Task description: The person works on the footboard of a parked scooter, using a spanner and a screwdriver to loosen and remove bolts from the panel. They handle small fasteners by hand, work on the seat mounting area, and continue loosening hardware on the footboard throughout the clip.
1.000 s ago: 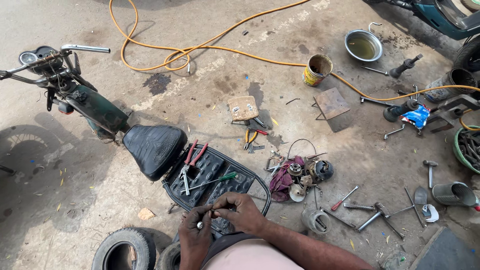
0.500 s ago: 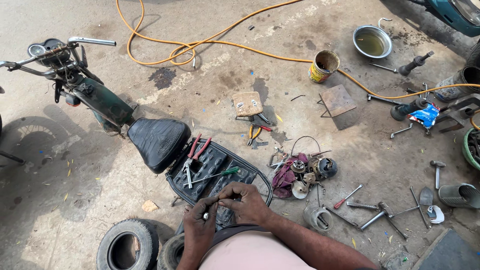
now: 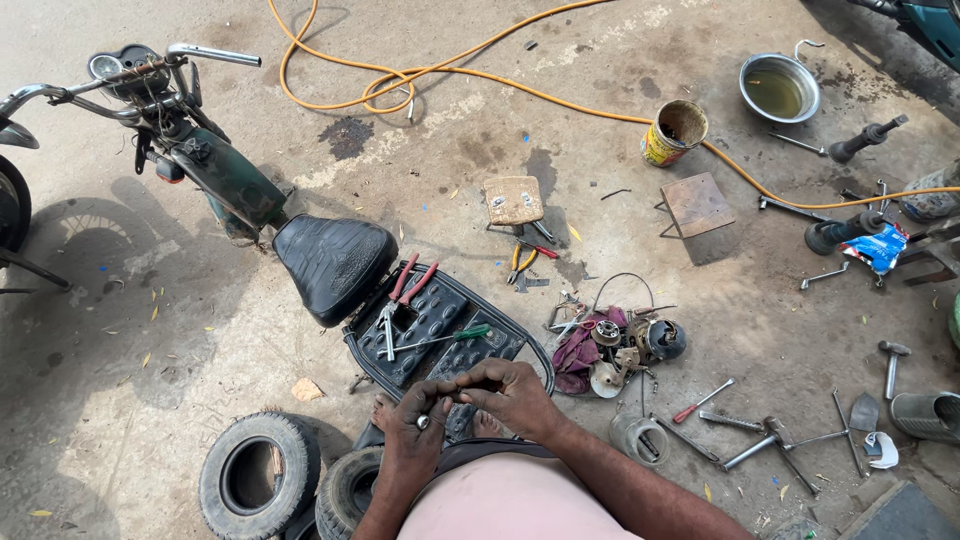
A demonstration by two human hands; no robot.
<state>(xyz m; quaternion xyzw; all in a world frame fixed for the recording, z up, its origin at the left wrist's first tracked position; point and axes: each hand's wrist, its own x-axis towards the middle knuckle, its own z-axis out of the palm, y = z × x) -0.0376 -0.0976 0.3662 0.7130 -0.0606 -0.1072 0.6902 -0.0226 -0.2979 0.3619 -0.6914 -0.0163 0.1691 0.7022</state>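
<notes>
Moped (image 3: 230, 185) lies stripped on the concrete just above the hands, black seat (image 3: 335, 265) up-left of the grip, black rear rack (image 3: 440, 325) directly above it and almost under the knuckles. On the rack: red-handled pliers (image 3: 405, 290) and a green-handled screwdriver (image 3: 445, 338). Two loose tyres (image 3: 262, 475) sit left of and below the grip, near the left forearm. Orange hose (image 3: 480, 60) runs across the ground well above. Pile of engine parts w/ a purple rag (image 3: 610, 345) is just right of the grip; scattered tools and a hammer further right. Yellow tin can (image 3: 675, 132) and steel bowl (image 3: 780, 88) far up-right. Left hand (image 3: 418, 435) & right hand (image 3: 510, 395) meet in front of the person's body, fingers of both pinched together on a small metal part (image 3: 423, 422), shiny, too small to say what it is. Right hand fingertips curl over the left; both grips clenched, touching each other.
</notes>
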